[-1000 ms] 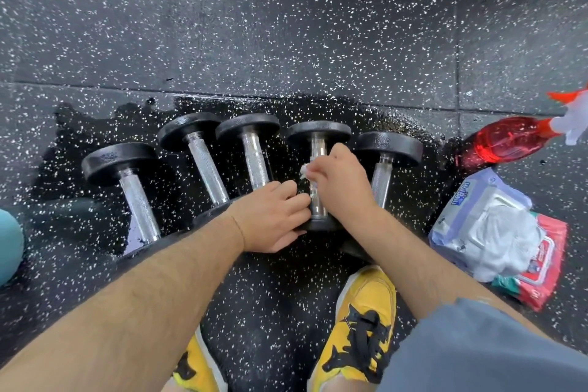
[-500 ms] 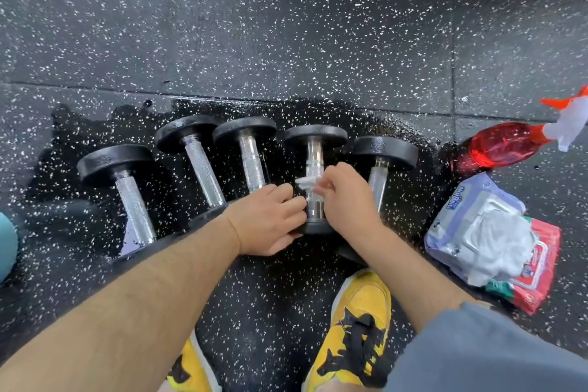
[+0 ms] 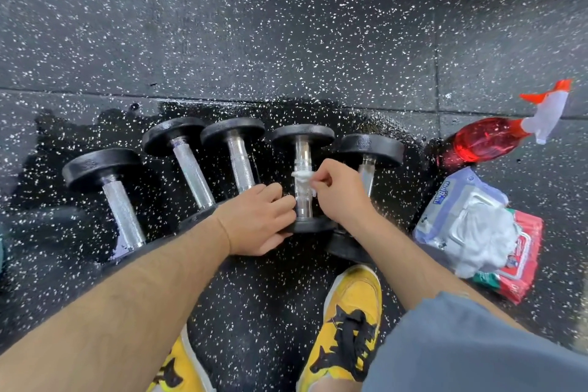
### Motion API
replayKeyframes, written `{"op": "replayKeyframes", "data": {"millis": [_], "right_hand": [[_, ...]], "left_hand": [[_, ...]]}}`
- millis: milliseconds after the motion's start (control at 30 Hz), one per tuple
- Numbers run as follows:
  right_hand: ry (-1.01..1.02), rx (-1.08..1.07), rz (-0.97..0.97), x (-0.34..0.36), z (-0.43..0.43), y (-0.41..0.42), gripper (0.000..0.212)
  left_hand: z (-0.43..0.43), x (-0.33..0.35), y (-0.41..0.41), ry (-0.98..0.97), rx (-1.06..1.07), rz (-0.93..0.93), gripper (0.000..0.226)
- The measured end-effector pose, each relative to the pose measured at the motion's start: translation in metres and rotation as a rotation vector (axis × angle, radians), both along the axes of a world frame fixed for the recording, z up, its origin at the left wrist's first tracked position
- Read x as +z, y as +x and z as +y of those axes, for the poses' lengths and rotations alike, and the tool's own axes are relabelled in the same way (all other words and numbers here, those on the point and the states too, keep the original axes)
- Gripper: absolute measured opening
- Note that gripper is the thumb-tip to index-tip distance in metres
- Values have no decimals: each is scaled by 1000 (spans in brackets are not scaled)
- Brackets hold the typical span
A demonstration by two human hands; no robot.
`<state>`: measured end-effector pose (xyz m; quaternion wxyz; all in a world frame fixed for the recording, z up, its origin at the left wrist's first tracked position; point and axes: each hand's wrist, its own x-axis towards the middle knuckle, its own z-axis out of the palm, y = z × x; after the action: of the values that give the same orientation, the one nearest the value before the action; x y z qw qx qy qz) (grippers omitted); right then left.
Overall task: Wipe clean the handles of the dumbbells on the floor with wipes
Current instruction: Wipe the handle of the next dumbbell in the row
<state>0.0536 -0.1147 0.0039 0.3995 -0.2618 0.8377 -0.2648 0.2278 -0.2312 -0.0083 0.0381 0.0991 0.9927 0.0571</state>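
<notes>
Several black dumbbells with chrome handles lie side by side on a wet patch of speckled rubber floor. My right hand (image 3: 342, 191) pinches a small white wipe (image 3: 303, 176) against the handle of the fourth dumbbell (image 3: 301, 153) from the left. My left hand (image 3: 259, 219) rests with curled fingers on that dumbbell's near weight and the base of the handle, steadying it. The neighbouring dumbbells (image 3: 191, 169) lie untouched.
A pack of wipes (image 3: 461, 216) with a white wipe sticking out lies on a red pack at the right. A red spray bottle (image 3: 490, 140) lies beyond it. My yellow shoes (image 3: 346, 321) stand just below the dumbbells.
My right hand with the wipe has slid a little down and along the fourth dumbbell's handle. The left hand has stayed on the near weight.
</notes>
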Motion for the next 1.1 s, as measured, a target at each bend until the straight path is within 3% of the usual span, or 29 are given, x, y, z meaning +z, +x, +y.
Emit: {"op": "replayKeyframes", "data": {"millis": [400,567,667,733,867,1033,1100], "right_hand": [[69,87,-73,-3,9,-7,16],[-9,-16,-58,0,-5,-14,20],[-1,77,-93,4,2,-8,16],[17,169,-63,6,5,-4,11],[-77,101,63,3,1,-1,8],[-39,296,84,4,10,8,6],[-58,259,118,4,4,6,7]], "left_hand": [[0,-6,1,22,13,30,31],[0,-3,-1,24,22,32,31],[1,-2,-1,23,8,22,30],[0,-2,-1,12,11,23,30],[0,0,-1,10,13,24,31],[0,0,0,12,6,32,31],[-1,0,0,12,8,35,31]]}}
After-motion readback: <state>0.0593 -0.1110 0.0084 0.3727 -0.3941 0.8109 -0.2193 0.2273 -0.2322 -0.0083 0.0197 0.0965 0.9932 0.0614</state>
